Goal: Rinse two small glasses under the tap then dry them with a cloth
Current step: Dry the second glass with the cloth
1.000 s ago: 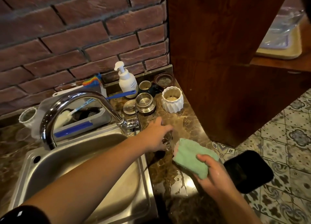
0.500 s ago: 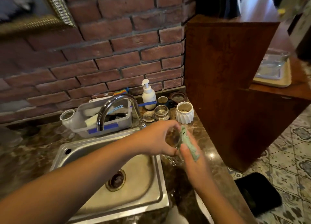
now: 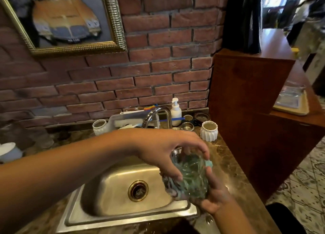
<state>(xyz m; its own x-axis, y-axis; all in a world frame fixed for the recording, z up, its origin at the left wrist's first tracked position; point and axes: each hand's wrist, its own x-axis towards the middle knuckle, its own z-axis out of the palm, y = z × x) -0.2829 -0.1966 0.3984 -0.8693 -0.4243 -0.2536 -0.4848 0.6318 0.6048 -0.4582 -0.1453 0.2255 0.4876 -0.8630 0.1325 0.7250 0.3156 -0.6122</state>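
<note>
Brick-backed marble counter, steel sink at 6 o'clock. Glass, newly lifted off counter at 4 o'clock: left hand grips it, right hand cups cloth beneath. Drying begun.

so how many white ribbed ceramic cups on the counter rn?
2. One white ribbed cup sits right of the tap, near the wooden cabinet; the other white ribbed cup sits left of the tap. More may be hidden behind the arm.

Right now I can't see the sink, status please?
Left hand grips glass from above. Right hand cups it from below with green cloth. Drying, over sink's right edge. Nothing obstructing.
</note>
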